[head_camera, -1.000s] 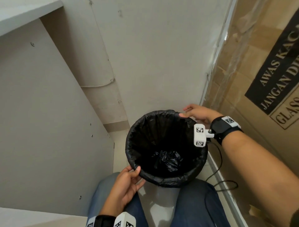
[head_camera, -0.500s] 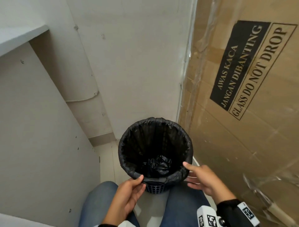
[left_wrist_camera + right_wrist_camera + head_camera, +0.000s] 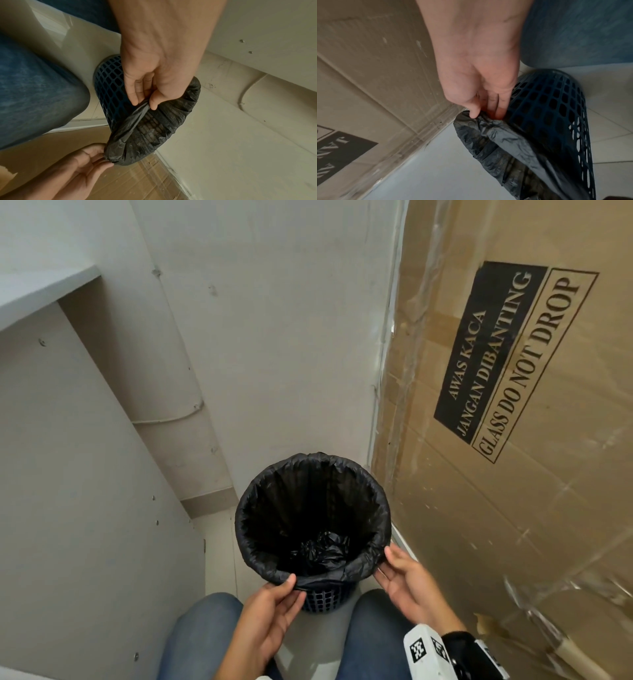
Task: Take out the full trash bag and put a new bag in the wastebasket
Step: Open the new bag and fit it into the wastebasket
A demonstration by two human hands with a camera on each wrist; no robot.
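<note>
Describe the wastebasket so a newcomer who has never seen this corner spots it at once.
Start at the big cardboard box printed GLASS DO NOT DROP, standing against the pale wall. On the tiled floor at its foot stands the wastebasket, a round dark blue plastic lattice. A black trash bag folded over its rim sets it apart; both hands pinch that fold.

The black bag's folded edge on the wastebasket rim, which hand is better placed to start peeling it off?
Left hand: it already pinches the black bag's edge, lifting it off the wastebasket.

head down, wrists close, sharing wastebasket (image 3: 327, 599)
</note>
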